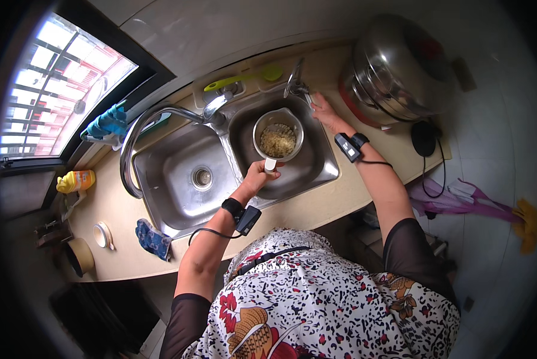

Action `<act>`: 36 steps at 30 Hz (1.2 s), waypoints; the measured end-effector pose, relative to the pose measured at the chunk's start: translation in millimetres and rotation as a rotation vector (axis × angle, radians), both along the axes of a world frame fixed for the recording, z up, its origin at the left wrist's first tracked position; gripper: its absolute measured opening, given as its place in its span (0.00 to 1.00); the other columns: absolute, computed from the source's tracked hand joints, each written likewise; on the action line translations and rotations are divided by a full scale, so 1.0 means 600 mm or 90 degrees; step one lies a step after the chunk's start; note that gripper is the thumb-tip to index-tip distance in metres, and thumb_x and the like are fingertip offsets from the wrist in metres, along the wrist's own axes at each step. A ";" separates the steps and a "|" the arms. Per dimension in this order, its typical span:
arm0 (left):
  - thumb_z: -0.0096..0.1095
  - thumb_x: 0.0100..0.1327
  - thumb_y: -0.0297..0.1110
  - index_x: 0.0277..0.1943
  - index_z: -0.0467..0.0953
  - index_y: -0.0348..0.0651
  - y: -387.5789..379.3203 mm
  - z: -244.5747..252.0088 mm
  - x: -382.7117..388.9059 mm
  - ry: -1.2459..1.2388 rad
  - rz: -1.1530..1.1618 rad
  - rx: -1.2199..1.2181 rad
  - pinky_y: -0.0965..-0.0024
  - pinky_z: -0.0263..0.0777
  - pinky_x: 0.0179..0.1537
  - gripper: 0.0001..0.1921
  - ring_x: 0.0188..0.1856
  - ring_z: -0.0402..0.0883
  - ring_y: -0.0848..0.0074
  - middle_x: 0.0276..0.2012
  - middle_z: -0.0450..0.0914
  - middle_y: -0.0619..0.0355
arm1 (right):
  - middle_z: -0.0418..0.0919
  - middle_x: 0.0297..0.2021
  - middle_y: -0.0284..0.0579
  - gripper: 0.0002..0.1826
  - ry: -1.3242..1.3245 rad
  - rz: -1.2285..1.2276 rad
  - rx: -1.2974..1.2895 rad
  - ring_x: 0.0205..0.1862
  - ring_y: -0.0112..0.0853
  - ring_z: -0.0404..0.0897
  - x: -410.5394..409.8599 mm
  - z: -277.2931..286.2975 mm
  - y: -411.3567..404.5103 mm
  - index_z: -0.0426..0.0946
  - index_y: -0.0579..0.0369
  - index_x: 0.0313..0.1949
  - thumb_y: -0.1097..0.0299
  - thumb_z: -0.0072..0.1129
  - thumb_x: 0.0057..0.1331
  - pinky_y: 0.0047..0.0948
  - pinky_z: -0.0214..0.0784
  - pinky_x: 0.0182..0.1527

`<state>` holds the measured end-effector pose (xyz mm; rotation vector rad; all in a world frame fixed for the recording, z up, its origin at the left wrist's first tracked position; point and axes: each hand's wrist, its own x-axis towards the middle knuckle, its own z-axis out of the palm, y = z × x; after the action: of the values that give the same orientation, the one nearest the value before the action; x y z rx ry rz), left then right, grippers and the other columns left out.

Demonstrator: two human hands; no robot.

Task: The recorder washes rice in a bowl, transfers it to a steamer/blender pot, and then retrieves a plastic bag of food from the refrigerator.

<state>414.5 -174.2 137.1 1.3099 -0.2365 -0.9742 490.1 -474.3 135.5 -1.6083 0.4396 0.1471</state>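
Observation:
My left hand [258,176] grips the white handle [270,165] of a deep, light-coloured pot [256,130]. The pot is held over the right sink basin [313,166]. Pale yellowish grains or beans [277,140] cover its bottom; their exact kind is too small to tell. Beyond that basin's back right corner, my right hand [327,113] is at a small chrome tap [298,86]. Its fingers lie by a slim white part [313,101] of the tap, and whether they close on it is unclear. No water stream is visible.
A tall chrome faucet [129,148] arches over the left basin [169,170]. A green-handled utensil [225,83] lies behind the sinks. Large steel cookware [385,80] stands at right. A blue patterned cloth [153,239], a small cup [101,234] and a yellow bottle [76,180] sit at left.

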 end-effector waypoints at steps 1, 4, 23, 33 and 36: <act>0.60 0.54 0.19 0.49 0.77 0.37 -0.005 0.002 -0.001 0.000 0.012 0.002 0.77 0.63 0.48 0.17 0.42 0.71 0.85 0.46 0.79 0.61 | 0.44 0.70 0.40 0.48 0.001 0.001 0.000 0.68 0.39 0.52 0.012 -0.005 -0.001 0.38 0.51 0.69 0.86 0.45 0.49 0.25 0.66 0.45; 0.60 0.54 0.19 0.47 0.77 0.38 -0.008 0.001 -0.005 -0.002 0.053 0.011 0.78 0.64 0.47 0.16 0.41 0.71 0.85 0.44 0.79 0.63 | 0.52 0.67 0.49 0.48 -0.011 -0.014 0.006 0.67 0.37 0.55 0.044 -0.007 0.013 0.43 0.57 0.68 0.85 0.48 0.45 0.26 0.65 0.49; 0.61 0.55 0.20 0.48 0.77 0.38 -0.011 0.006 0.015 -0.018 0.026 0.024 0.79 0.64 0.45 0.16 0.36 0.70 0.86 0.32 0.76 0.68 | 0.66 0.60 0.40 0.37 -0.203 0.188 -0.616 0.57 0.38 0.69 -0.001 0.022 0.009 0.65 0.52 0.59 0.86 0.44 0.45 0.29 0.64 0.54; 0.62 0.55 0.23 0.47 0.78 0.39 -0.005 0.012 0.007 -0.036 0.015 0.026 0.79 0.64 0.43 0.14 0.35 0.70 0.85 0.31 0.73 0.68 | 0.47 0.68 0.38 0.38 -0.105 0.286 -0.810 0.68 0.44 0.49 -0.018 0.034 0.048 0.57 0.56 0.63 0.87 0.47 0.49 0.36 0.52 0.65; 0.63 0.54 0.23 0.46 0.79 0.39 -0.009 0.012 0.010 -0.057 0.011 0.031 0.78 0.64 0.43 0.14 0.35 0.70 0.84 0.32 0.75 0.67 | 0.47 0.68 0.47 0.37 -0.091 0.214 -0.802 0.67 0.47 0.52 -0.037 0.031 0.051 0.59 0.59 0.61 0.84 0.51 0.48 0.35 0.54 0.64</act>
<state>420.3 -179.3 144.3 1.3996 -0.2707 -0.9129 468.0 -443.6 154.3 -2.9083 0.1065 -0.0152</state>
